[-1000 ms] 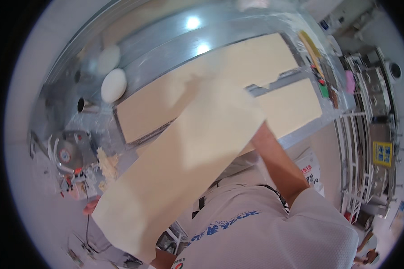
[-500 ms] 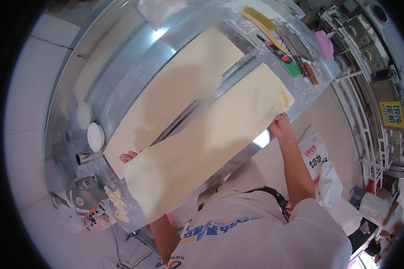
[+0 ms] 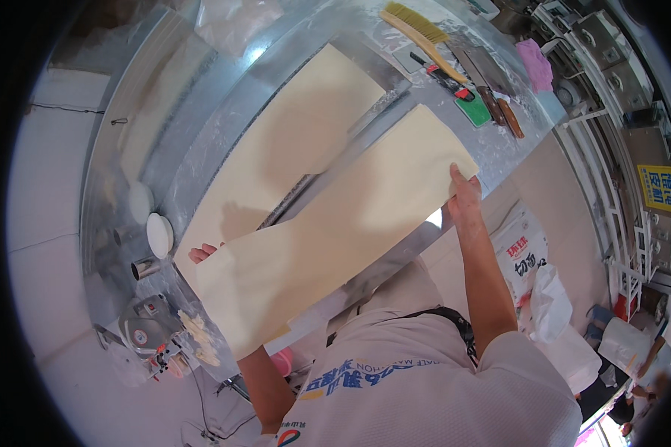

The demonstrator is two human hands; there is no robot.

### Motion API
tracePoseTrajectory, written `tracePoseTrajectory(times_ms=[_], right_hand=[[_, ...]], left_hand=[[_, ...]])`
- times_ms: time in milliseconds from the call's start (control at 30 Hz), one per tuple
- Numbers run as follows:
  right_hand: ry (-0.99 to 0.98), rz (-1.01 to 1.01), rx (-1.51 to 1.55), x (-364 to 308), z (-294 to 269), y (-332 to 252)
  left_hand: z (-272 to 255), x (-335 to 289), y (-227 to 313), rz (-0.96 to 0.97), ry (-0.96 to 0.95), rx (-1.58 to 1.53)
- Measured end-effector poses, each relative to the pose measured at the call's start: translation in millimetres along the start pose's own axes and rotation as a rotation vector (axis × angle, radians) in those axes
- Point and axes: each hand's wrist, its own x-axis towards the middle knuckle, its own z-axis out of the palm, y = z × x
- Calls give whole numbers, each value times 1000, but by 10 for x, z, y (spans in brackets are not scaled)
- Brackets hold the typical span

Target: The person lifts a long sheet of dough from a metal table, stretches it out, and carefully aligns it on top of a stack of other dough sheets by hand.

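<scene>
A long, pale yellow dough sheet [image 3: 350, 216] stretches slantwise between my hands along the near side of the metal table. My right hand [image 3: 464, 192] grips its right end at the near corner, thumb on top and the other fingers mostly hidden below. At the left end my left hand [image 3: 203, 253] is under the sheet and holds it up; only its fingertips show past the far edge, and the palm is hidden. Just beyond lies a second dough sheet [image 3: 306, 112], flat on the table, partly covered by the first one.
At the far right lie a bristle brush [image 3: 425, 45], wooden-handled knives [image 3: 508, 115] and a green scraper [image 3: 473, 112]. On the left are a white round dish [image 3: 159, 235], a metal cup [image 3: 145, 267], dough scraps [image 3: 198, 337] and a grey machine [image 3: 145, 324]. A metal rack [image 3: 596, 179] stands at right.
My right hand has moved up onto the sheet's right end, and its thumb now lies on top. The sheet's left end sags and bends more over my left arm. The view has shifted slightly.
</scene>
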Motion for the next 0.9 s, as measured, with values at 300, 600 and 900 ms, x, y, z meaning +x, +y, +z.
tracePoseTrajectory(times_ms=[300, 600, 900], right_hand=[[18, -68, -10, 158, -12, 13], [65, -100, -91, 217, -33, 60], [-12, -104, -148, 238, -36, -1]], left_hand=[[368, 120, 151, 64, 87, 22], [300, -203, 379, -1, 42, -371], [186, -348, 558, 66, -127, -373]])
